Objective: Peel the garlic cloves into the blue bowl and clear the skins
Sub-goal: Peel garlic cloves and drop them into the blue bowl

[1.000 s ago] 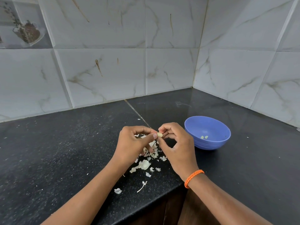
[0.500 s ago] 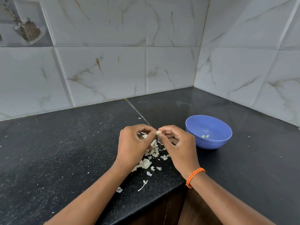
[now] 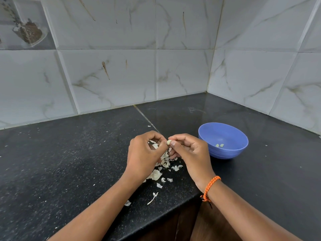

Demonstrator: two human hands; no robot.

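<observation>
Both hands are meeting just above the black table [image 3: 69, 162], near its front edge. The left hand [image 3: 144, 153] is curling its fingers [image 3: 156, 136] inward, thumb and forefinger tips pinching one end of a small pale garlic clove [image 3: 168, 142]. The right hand [image 3: 189, 152] is pinching the other end of the same clove between thumb and forefinger, with its remaining fingers folded under the palm. An orange braided wristband [image 3: 211, 186] is sitting on the right wrist.

Under and behind the hands, a scatter of papery garlic skins [image 3: 157, 174] is lying on the table, trailing toward 6 o'clock, where a thin curled stem piece [image 3: 153, 198] and 1 loose flake are resting near the table edge.

The blue bowl [image 3: 225, 152] is standing at 3 o'clock from the hands, just beside the right hand but not touching it. Inside it, 2 small peeled cloves [image 3: 219, 145] are lying together on the bottom.

Grey marbled wall tiles [image 3: 112, 75] are meeting in a corner at 12 to 1 o'clock behind the table.
</observation>
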